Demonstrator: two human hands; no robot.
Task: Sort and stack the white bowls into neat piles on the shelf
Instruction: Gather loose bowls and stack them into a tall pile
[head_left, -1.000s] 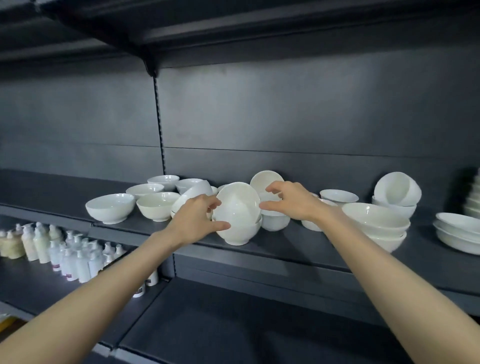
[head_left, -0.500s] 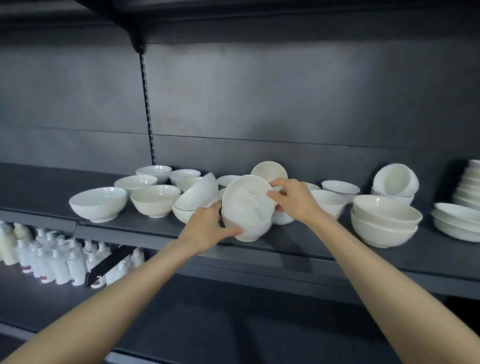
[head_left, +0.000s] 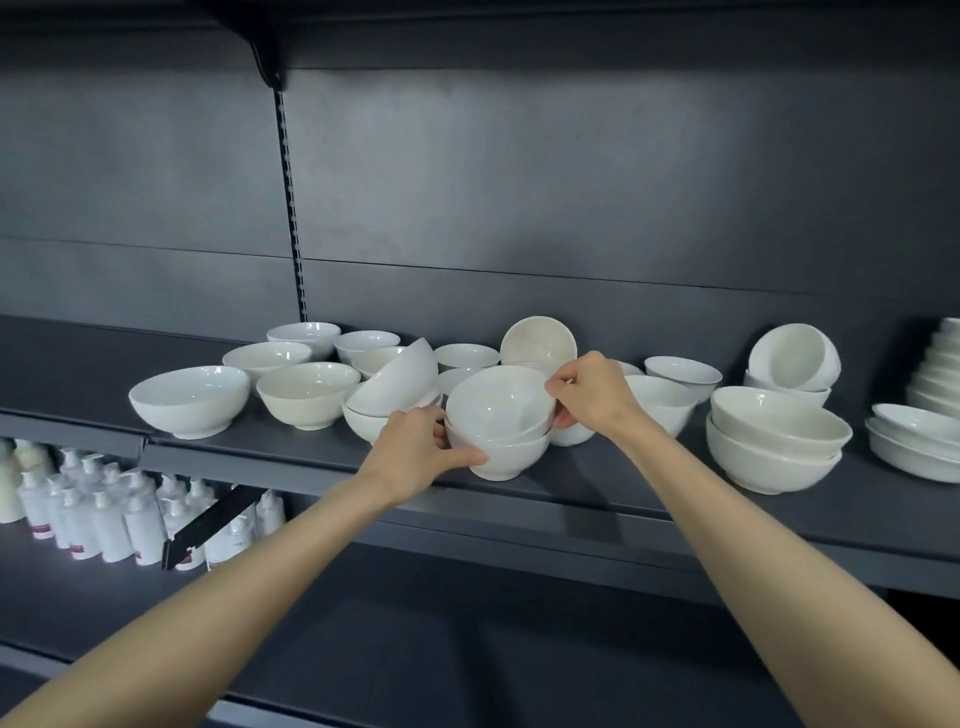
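Note:
Many white bowls lie scattered along the dark shelf (head_left: 597, 491). At the middle front, a tilted white bowl (head_left: 496, 405) rests inside a lower bowl (head_left: 511, 457) that stands on the shelf. My left hand (head_left: 415, 449) grips the lower bowl's left side, thumb across its front. My right hand (head_left: 592, 395) pinches the tilted bowl's right rim. Just left, another bowl (head_left: 397, 384) leans on its side over a bowl. Behind, a bowl (head_left: 537, 340) stands on edge against the back wall.
A two-bowl stack (head_left: 774, 441) sits to the right, with a tipped bowl (head_left: 792, 358) behind it. Shallow dishes (head_left: 914, 441) and a tall stack (head_left: 937, 374) lie at the far right. Large bowls (head_left: 189, 397) stand left. White bottles (head_left: 109, 514) fill the lower shelf.
The tilted bowl has come down from nearly upright and now sits lower in the bowl beneath. My right hand has followed its rim; my left hand has slid onto the lower bowl.

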